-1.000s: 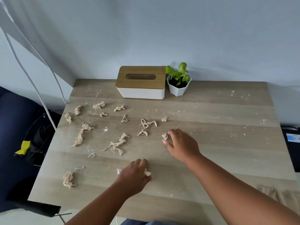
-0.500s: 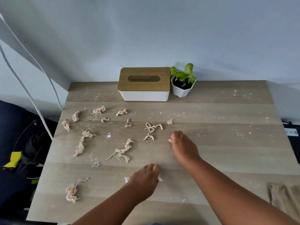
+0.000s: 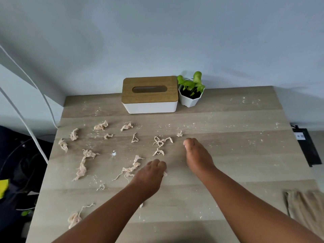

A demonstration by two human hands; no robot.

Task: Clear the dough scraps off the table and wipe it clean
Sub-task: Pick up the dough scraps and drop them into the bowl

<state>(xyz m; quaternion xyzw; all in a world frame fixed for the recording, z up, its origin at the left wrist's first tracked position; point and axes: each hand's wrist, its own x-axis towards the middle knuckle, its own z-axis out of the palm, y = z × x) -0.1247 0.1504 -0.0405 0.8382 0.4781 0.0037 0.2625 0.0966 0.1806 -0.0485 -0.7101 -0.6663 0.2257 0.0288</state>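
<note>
On the worktop [image 3: 228,155] | dough scraps [image 3: 82,165] mostly left, flour unwiped | left hand [image 3: 150,174] curled round a scrap | right hand [image 3: 196,155] curled, contents unclear | early stage

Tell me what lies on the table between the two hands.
In the head view, only bare wood with flour specks lies between the left hand and right hand; no scrap.

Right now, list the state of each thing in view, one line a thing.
Left hand: curled, gripping a dough bit, low over the table.
Right hand: fingers curled under; a grip cannot be told.
Scraps: loose, scattered over the table's left half.
Table: dusted with flour specks, not wiped.
Tissue box: lid on, no tissue showing.
Plant: upright in its pot.
Cloth: lying at the right edge.
</note>
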